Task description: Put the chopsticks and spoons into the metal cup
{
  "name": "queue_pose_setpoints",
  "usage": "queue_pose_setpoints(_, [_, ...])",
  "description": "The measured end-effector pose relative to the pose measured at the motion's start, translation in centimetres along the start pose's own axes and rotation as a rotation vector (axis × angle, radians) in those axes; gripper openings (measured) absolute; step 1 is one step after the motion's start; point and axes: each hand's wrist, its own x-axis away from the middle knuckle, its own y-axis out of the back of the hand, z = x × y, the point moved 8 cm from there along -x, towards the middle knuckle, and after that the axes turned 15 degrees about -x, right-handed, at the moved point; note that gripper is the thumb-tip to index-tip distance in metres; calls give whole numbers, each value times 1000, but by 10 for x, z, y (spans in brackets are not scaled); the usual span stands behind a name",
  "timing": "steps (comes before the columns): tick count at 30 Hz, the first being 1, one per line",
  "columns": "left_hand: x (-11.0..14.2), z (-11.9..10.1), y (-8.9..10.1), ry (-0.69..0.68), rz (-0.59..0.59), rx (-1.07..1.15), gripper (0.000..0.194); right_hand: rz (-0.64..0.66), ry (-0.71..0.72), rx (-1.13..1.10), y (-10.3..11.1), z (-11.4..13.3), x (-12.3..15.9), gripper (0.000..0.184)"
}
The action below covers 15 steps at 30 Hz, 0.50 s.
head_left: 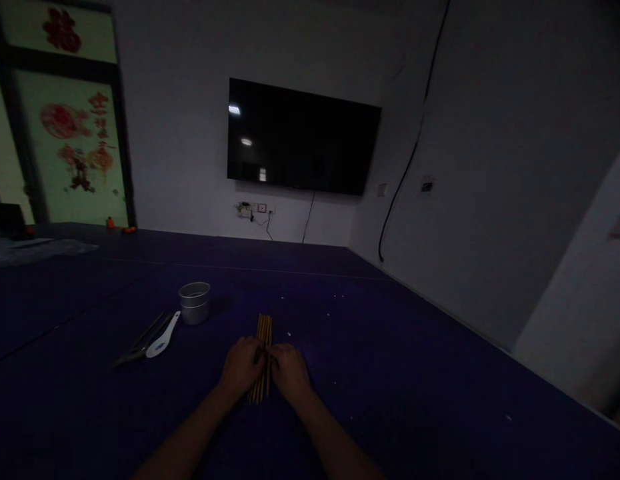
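Chopsticks (265, 328) lie in a loose bundle on the counter (400, 373), between our left hand (243, 365) and right hand (290, 373). Fingers of both hands curl in against the sticks near mid-length; light is dim, and whether they grasp or merely press we cannot tell. Near ends sit uneven and spread. Judgement: we do best squeezing evenly from both sides, keeping sticks parallel, then levelling the ends. Metal cup (195, 307) stands well apart, to the left.
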Motion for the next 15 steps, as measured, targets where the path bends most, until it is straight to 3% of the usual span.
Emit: queue_pose_setpoints(15, [-2, 1, -1, 19, 19, -54, 16, 22, 42, -44, -9, -4, -1, 46])
